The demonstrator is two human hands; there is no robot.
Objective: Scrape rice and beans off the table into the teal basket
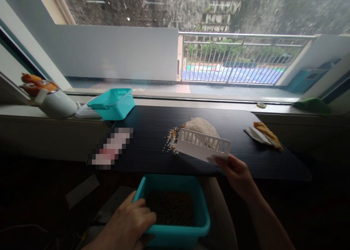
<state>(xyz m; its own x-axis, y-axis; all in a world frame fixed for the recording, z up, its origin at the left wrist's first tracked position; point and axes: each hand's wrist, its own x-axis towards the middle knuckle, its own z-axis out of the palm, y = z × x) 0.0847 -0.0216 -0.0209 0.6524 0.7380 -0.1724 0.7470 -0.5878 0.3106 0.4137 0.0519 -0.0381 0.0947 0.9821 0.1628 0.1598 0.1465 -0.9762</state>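
Observation:
My right hand grips the right end of a white plastic panel with a row of slots along its upper edge. The panel stands tilted on the dark table, in front of a pile of white rice and partly hiding it. Scattered rice and orange-yellow kernels lie by its left end. Below the table's front edge, my left hand is closed on the left rim of a teal plastic bin. Dark and brownish grains cover the bin's bottom, too shaded to name.
A second teal bin sits at the table's back left, beside a white pot on the sill. A blurred-out pinkish item lies on the left of the black table. Yellow and white packets lie at right.

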